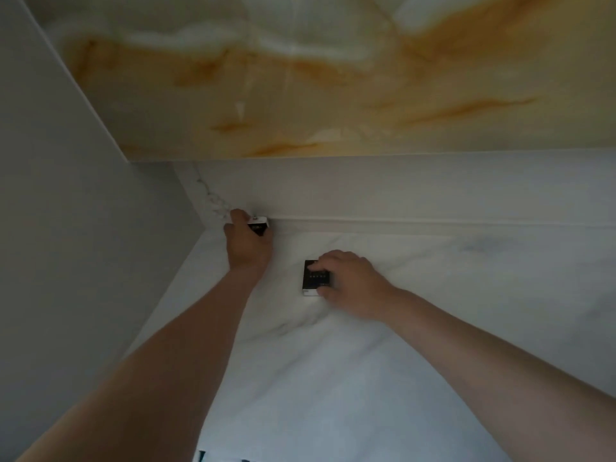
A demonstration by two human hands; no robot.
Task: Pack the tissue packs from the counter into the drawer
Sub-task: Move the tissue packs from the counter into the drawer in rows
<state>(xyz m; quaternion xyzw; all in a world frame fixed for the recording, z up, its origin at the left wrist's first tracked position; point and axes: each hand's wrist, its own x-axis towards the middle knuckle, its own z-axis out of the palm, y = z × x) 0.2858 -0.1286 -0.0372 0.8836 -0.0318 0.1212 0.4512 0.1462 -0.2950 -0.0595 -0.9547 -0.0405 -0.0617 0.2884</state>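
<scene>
Starting at the fingers, the left hand is seen curled round the first tissue pack. That pack is gripped by one end, left of the middle of the frame, right up against the back wall. The fingers of the right hand are laid a little apart over the top edge of the second tissue pack, and the thumb is pressed at its bottom edge. This pack is laid flat on the counter, near the middle of the frame.

One pack is taken in each hand, most likely so both can be carried in one go. The left arm is stretched far because its pack is tucked near the corner. The drawer is not seen.

The counter is white stone with thin grey lines. Above the back wall, cream and orange stone is seen. A plain grey panel is set along the left. The room is dimly lit.
</scene>
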